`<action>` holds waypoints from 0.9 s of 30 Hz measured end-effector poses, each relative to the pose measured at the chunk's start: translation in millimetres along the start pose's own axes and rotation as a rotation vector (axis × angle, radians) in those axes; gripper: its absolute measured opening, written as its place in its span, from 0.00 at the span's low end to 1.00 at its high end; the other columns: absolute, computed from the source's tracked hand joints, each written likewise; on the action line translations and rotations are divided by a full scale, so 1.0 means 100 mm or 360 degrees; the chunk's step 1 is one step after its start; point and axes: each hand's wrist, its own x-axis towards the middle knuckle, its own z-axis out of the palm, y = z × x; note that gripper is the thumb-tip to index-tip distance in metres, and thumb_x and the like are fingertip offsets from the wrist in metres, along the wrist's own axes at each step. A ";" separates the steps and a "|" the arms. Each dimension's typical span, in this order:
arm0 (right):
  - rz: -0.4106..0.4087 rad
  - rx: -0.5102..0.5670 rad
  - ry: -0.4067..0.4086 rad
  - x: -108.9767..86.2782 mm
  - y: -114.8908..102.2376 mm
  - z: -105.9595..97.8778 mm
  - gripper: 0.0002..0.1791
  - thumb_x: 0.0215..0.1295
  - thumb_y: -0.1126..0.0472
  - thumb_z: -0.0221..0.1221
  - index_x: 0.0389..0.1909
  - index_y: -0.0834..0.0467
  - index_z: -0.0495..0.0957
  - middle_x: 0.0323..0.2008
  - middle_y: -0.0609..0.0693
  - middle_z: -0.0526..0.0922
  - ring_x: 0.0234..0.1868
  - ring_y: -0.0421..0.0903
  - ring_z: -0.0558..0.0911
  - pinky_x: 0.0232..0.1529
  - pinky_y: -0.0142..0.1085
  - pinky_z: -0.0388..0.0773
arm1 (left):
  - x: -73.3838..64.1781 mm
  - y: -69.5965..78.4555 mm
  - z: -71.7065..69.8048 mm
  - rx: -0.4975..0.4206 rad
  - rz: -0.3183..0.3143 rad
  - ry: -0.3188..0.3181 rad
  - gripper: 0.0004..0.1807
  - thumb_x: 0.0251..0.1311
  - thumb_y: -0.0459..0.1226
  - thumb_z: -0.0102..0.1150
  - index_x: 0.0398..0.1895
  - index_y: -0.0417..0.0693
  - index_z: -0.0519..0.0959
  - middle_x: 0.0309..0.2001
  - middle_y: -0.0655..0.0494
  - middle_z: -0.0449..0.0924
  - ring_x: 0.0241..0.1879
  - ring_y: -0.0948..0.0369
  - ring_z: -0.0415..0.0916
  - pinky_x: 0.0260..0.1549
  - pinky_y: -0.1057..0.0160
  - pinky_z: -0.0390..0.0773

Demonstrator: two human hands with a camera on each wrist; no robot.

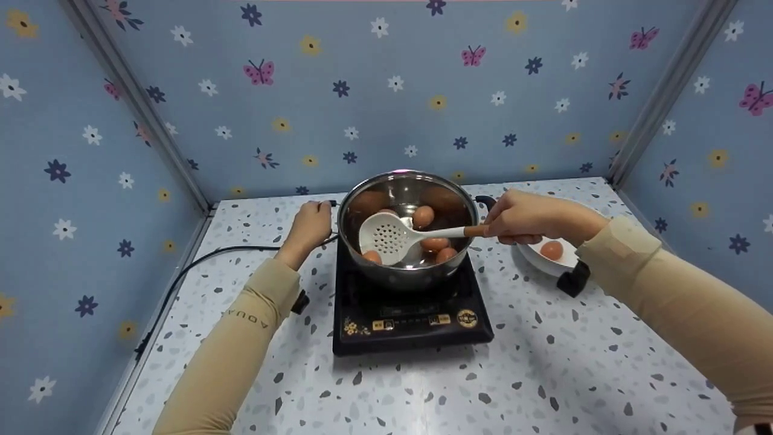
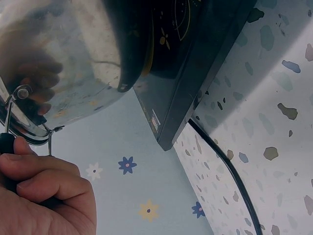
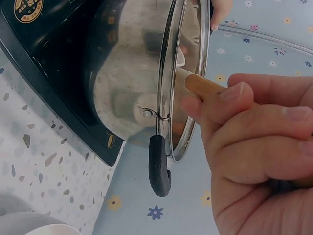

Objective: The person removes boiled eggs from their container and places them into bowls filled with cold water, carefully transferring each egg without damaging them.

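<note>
Cooker (image 1: 416, 335), black, beneath steel pot (image 1: 406, 280), best kept steady. White bowl (image 1: 537, 264) to right, partly behind right sleeve (image 1: 676, 290). Left hand (image 1: 311, 228) curled round pot's left handle (image 2: 7, 145); right hand (image 1: 524, 217) gripping wooden end (image 1: 476, 231) of white slotted spoon (image 1: 418, 236), head (image 1: 386, 240) inside pot. For sound lifting, slide head low beneath one egg (image 1: 424, 216), then raise level, clear of rim (image 1: 416, 269) and right handle (image 3: 159, 169). Eggs: several in pot, contact with spoon hard to judge; single one in bowl.
</note>
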 end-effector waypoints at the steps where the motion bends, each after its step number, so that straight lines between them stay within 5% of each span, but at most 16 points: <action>1: 0.0001 0.0011 -0.0009 0.00 0.00 0.00 0.15 0.79 0.61 0.58 0.56 0.66 0.83 0.19 0.46 0.76 0.12 0.37 0.60 0.17 0.33 0.59 | 0.00 0.00 0.00 -0.0005 0.0001 -0.0005 0.24 0.87 0.41 0.34 0.24 0.52 0.63 0.22 0.58 0.61 0.22 0.59 0.58 0.33 0.55 0.66; 9: 0.0002 0.0069 -0.0113 -0.01 0.00 -0.01 0.14 0.77 0.63 0.56 0.55 0.65 0.82 0.19 0.47 0.75 0.13 0.37 0.59 0.17 0.33 0.58 | 0.00 0.01 -0.01 0.0011 -0.0013 -0.0014 0.23 0.87 0.41 0.33 0.25 0.52 0.63 0.23 0.57 0.62 0.23 0.59 0.58 0.34 0.55 0.66; 19: 0.0048 0.0126 -0.0155 -0.02 0.03 -0.07 0.22 0.79 0.64 0.56 0.68 0.68 0.78 0.21 0.47 0.81 0.13 0.36 0.61 0.17 0.30 0.59 | 0.01 0.02 0.00 0.0027 -0.0039 0.0003 0.21 0.86 0.41 0.33 0.29 0.49 0.68 0.29 0.53 0.64 0.29 0.55 0.64 0.40 0.54 0.68; 27: 0.0089 0.0262 -0.0206 0.01 0.06 -0.11 0.13 0.79 0.64 0.56 0.55 0.66 0.84 0.19 0.46 0.79 0.13 0.36 0.59 0.17 0.30 0.58 | 0.01 0.03 0.01 0.0033 -0.0065 0.0002 0.21 0.86 0.41 0.33 0.29 0.48 0.67 0.28 0.53 0.63 0.30 0.54 0.64 0.41 0.53 0.69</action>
